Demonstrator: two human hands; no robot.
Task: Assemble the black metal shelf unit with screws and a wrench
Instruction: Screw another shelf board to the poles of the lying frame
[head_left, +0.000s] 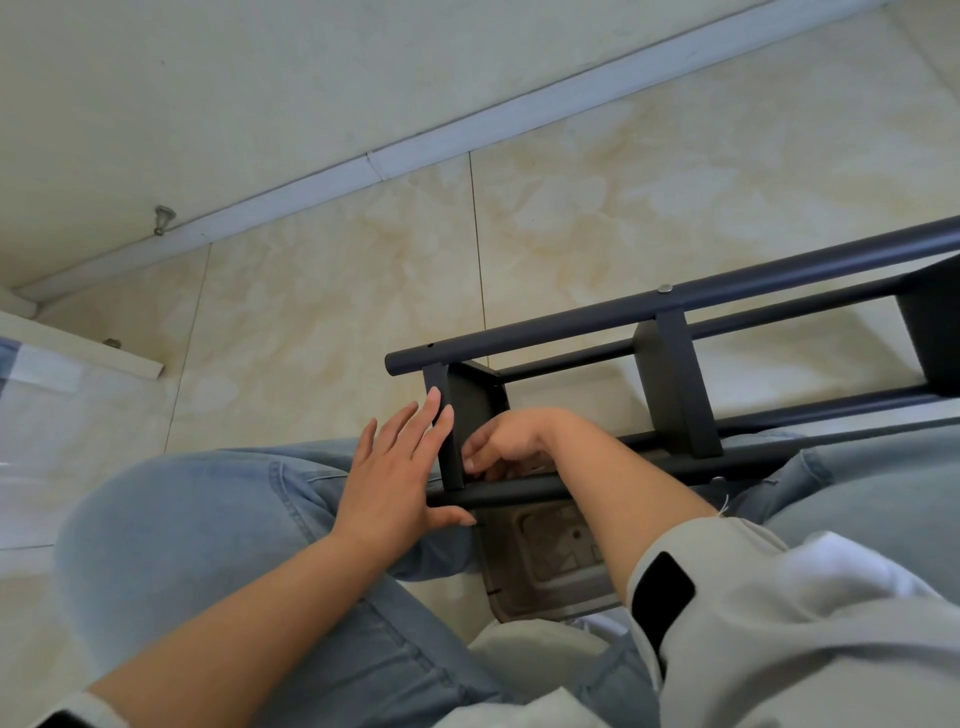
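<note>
We steady the black metal tube shelf frame (670, 358) lying across our lap.
Left hand (400, 467) presses flat, fingers straight, against its end panel; right hand (506, 441) curls behind it, grip unclear.

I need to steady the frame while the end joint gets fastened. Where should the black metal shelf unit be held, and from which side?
Grip the black metal shelf unit by the upper round tube, reaching down from above, between the open end and the first crosspiece. That stretch is bare and round, probably easy to wrap. The left hand lies flat against the end bracket; the right hand works inside it.
</note>
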